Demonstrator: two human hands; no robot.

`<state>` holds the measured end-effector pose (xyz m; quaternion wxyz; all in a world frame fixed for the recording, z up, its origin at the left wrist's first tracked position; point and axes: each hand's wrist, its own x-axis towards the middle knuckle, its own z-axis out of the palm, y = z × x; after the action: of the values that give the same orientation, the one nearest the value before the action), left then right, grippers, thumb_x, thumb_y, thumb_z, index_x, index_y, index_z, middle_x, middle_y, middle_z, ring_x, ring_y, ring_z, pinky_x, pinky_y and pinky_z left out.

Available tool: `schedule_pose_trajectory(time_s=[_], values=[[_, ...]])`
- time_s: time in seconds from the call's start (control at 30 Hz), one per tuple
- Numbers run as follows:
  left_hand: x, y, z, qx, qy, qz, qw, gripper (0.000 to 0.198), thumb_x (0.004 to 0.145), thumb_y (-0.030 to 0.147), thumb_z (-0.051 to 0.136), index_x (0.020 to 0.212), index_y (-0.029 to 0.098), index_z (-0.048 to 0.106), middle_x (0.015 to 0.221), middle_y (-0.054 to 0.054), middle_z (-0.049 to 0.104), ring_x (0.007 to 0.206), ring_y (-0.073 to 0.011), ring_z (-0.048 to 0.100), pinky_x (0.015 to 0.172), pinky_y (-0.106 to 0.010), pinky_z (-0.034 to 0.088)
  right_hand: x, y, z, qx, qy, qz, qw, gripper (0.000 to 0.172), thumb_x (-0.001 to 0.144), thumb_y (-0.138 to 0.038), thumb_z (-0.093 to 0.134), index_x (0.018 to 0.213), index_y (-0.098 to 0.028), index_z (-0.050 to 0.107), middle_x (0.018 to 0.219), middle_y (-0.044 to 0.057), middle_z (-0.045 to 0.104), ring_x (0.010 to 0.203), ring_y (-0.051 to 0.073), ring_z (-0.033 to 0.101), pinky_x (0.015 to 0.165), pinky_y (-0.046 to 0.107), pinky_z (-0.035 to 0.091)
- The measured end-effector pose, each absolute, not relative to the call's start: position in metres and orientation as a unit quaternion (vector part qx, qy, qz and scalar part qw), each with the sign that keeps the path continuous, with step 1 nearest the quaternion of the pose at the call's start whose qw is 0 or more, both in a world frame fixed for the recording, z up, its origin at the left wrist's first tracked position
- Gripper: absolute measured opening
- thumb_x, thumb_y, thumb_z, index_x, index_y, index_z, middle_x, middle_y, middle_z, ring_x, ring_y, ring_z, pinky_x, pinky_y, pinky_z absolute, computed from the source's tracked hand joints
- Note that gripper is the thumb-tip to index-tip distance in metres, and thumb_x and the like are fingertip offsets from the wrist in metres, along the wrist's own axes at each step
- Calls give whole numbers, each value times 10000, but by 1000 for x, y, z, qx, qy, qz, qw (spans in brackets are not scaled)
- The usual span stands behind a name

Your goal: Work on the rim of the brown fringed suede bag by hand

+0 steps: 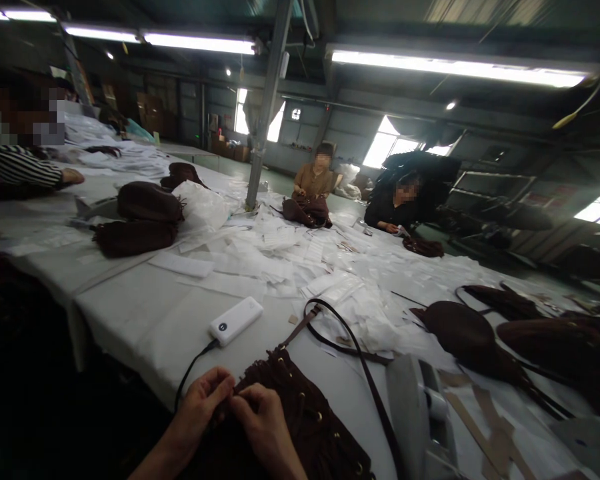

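Note:
A dark brown fringed suede bag (305,420) lies at the near edge of the white table (145,320), with its long strap (350,347) looping away to the right. My left hand (200,407) and my right hand (263,417) both pinch the bag's near top edge, fingertips almost touching each other. What sits between the fingertips is too small to make out.
A white power bank (236,320) with a black cable lies just beyond my hands. A grey tape dispenser (420,413) stands to the right. More brown bags (145,220) (465,333) and scattered white paper sheets (300,260) cover the table. Other people work at the left and far side.

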<state>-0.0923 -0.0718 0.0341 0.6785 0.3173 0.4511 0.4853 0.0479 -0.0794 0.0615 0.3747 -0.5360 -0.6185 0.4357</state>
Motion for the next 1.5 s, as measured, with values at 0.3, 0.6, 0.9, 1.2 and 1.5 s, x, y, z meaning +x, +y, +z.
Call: schedule_pose_trajectory(time_s=[0.3,0.6,0.9,1.2,1.5], values=[[-93,-70,30,216,456,526,685,501,661,590,692,949,196,580,604,29,610,439,-93,508,409,-197,368,51,-79,59,-531,-627,460,336,102,720,-187,645,709,-169,745,654,12,692,657,174,612,603,234,400],[-98,-72,33,200,463,528,684,517,638,565,726,947,163,624,650,1,633,492,-100,535,454,-206,416,56,-78,59,-533,-589,469,386,261,831,-331,557,736,-147,716,676,26,657,670,179,562,584,248,401],[-90,-64,39,435,528,417,598,422,670,576,669,696,156,650,437,58,475,407,-82,406,403,-192,289,54,-79,57,-551,-544,474,420,190,755,-326,654,720,-157,733,663,30,680,666,190,598,621,260,445],[-95,-67,38,425,478,402,655,319,674,451,734,720,149,642,483,53,520,429,-64,416,425,-171,302,53,-81,48,-558,-491,515,427,217,719,-359,700,701,-145,733,554,0,600,481,100,454,428,206,329],[-97,-71,24,334,485,455,668,342,726,490,680,706,166,573,566,58,531,420,-25,370,410,-149,278,54,-78,41,-540,-444,552,453,370,787,-482,598,661,-135,626,541,-20,552,396,53,381,374,184,251]])
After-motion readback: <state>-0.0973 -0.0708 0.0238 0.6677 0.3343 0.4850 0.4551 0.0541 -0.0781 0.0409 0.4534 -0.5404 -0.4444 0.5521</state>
